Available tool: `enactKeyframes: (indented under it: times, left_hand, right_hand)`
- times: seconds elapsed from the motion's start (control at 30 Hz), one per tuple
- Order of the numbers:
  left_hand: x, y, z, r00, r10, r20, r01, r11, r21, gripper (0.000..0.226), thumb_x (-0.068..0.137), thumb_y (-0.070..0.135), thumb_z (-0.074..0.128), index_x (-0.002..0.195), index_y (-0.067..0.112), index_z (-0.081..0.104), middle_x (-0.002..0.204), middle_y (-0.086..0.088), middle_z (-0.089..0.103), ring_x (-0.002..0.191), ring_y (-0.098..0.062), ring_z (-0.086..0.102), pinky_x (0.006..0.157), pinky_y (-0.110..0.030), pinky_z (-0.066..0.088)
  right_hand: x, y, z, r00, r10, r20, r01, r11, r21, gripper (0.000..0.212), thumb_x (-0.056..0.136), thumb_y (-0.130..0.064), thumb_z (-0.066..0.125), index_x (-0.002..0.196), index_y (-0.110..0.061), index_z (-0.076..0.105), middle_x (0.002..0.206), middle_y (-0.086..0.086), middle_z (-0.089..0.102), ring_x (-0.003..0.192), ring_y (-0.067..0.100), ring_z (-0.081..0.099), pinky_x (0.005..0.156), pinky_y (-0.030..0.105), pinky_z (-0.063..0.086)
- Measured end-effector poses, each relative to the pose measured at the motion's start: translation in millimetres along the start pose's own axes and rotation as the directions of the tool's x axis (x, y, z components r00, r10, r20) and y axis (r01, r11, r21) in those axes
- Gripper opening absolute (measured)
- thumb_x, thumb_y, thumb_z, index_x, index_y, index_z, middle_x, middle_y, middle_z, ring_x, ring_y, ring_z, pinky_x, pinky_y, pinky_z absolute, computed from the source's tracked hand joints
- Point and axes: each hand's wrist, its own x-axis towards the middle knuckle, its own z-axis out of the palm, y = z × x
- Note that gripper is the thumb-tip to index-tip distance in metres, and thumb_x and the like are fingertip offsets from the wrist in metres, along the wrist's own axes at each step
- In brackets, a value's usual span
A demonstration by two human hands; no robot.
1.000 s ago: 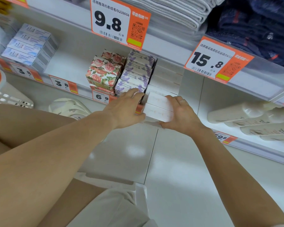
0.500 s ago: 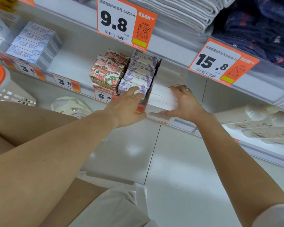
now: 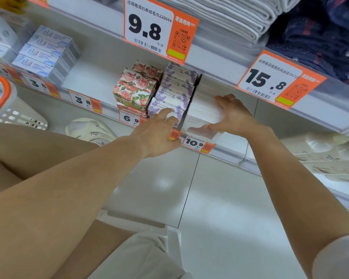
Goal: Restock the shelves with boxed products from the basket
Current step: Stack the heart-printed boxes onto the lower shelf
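- I see my right hand [image 3: 233,115] gripping the white boxes [image 3: 205,115] at the shelf [image 3: 89,77] front, thumb along the lower edge.
- My left hand [image 3: 157,131] rests with straight fingers on the lavender boxes [image 3: 173,99].
- Rose-print boxes [image 3: 136,90] stand just left.
- The basket [image 3: 8,109] sits at far left.

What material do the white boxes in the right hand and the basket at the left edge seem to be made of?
White boxes: probably smooth, matte cardboard, judging by the flat faces and crisp folded edges.
Basket: likely moulded plastic, white with an orange rim; its wall has regular cut-out slots and a slight sheen.
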Motion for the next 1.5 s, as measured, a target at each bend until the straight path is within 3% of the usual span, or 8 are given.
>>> enactKeyframes:
  times: [0.27, 0.6, 0.7, 0.8, 0.97, 1.03, 1.3, 1.5]
  left_hand:
    - [2.1, -1.3, 1.7, 1.000, 0.000, 0.012, 0.000, 1.000, 0.014, 0.061, 0.092, 0.045, 0.050, 0.146, 0.020, 0.033, 0.158, 0.001, 0.007, 0.143, -0.025, 0.018, 0.110, -0.041, 0.032]
    - [3.9, -5.8, 4.3, 1.000, 0.013, 0.001, -0.013, 0.999, 0.045, 0.058, 0.093, 0.042, 0.049, 0.144, 0.019, 0.034, 0.158, -0.001, 0.008, 0.143, -0.023, 0.020, 0.109, -0.044, 0.034]
    - [3.8, -7.1, 6.0, 1.000, 0.005, 0.006, -0.005, 0.998, 0.070, 0.058, 0.094, 0.041, 0.047, 0.145, 0.018, 0.032, 0.159, -0.003, 0.008, 0.144, -0.024, 0.018, 0.110, -0.044, 0.032]
    - [4.7, -9.1, 7.2, 0.999, -0.003, -0.043, 0.009, 0.989, 0.151, 0.058, 0.096, 0.037, 0.043, 0.147, 0.014, 0.028, 0.159, -0.008, 0.008, 0.144, -0.026, 0.014, 0.115, -0.041, 0.024]
    - [5.5, -19.4, -1.5, 0.993, -0.075, -0.094, 0.090, 0.982, 0.168, 0.059, 0.097, 0.033, 0.042, 0.149, 0.014, 0.021, 0.159, -0.009, 0.007, 0.145, -0.028, 0.012, 0.117, -0.041, 0.021]
    - [5.8, -22.9, -6.4, 0.986, -0.108, -0.130, 0.124, 0.985, 0.119, 0.059, 0.095, 0.031, 0.045, 0.148, 0.012, 0.026, 0.158, -0.011, 0.011, 0.143, -0.030, 0.015, 0.115, -0.043, 0.023]
    - [5.6, -19.7, 1.0, 0.983, -0.142, -0.121, 0.150, 0.987, 0.063, 0.055, 0.095, 0.029, 0.047, 0.145, 0.011, 0.031, 0.157, -0.010, 0.013, 0.141, -0.030, 0.020, 0.112, -0.037, 0.023]
    - [5.9, -17.8, -3.6, 0.981, -0.152, -0.119, 0.159, 0.986, 0.050, 0.058, 0.096, 0.031, 0.047, 0.146, 0.011, 0.028, 0.157, -0.008, 0.013, 0.142, -0.028, 0.019, 0.112, -0.038, 0.025]
  right_hand:
    - [6.2, 9.3, 32.6, 0.982, -0.066, -0.177, 0.047, 0.992, -0.114, 0.093, 0.060, -0.043, 0.083, 0.138, -0.014, 0.042, 0.134, 0.012, 0.041, 0.122, 0.033, 0.039, 0.101, 0.038, 0.040]
    - [-6.9, 13.5, 47.8, 0.980, -0.087, -0.179, 0.037, 0.963, -0.268, 0.093, 0.077, -0.060, 0.065, 0.148, -0.015, 0.027, 0.148, 0.006, 0.030, 0.136, 0.025, 0.028, 0.104, 0.041, 0.038]
    - [-4.7, 9.5, 48.2, 0.937, 0.041, -0.346, -0.037, 0.999, 0.019, 0.076, 0.091, -0.056, 0.049, 0.149, -0.013, 0.027, 0.153, 0.009, 0.028, 0.141, 0.027, 0.025, 0.111, 0.039, 0.027]
    - [17.9, 9.0, 34.6, 0.872, 0.430, -0.235, -0.289, 0.839, 0.461, 0.068, 0.098, -0.040, 0.045, 0.153, -0.016, 0.013, 0.157, 0.013, 0.020, 0.141, 0.028, 0.027, 0.112, 0.036, 0.024]
    - [59.8, 27.9, 17.2, 0.797, 0.592, 0.118, -0.203, 0.078, 0.976, 0.040, 0.096, -0.048, 0.040, 0.131, -0.029, 0.046, 0.137, 0.000, 0.048, 0.124, 0.016, 0.045, 0.098, 0.028, 0.040]
    - [73.8, 29.7, 22.4, 0.822, 0.560, 0.106, -0.173, 0.068, 0.982, 0.030, 0.096, -0.046, 0.040, 0.106, -0.024, 0.059, 0.109, -0.005, 0.061, 0.100, 0.013, 0.056, 0.083, 0.025, 0.049]
    - [81.8, 33.5, 29.0, 0.837, 0.540, 0.087, -0.175, 0.114, 0.978, 0.029, 0.098, -0.041, 0.033, 0.085, -0.024, 0.052, 0.095, -0.004, 0.063, 0.086, 0.015, 0.057, 0.084, 0.028, 0.050]
    - [66.5, 24.9, 46.5, 0.804, 0.577, 0.145, -0.261, 0.123, 0.957, 0.068, 0.094, -0.064, 0.028, 0.145, -0.020, 0.035, 0.151, 0.001, 0.037, 0.139, 0.023, 0.034, 0.116, 0.040, 0.023]
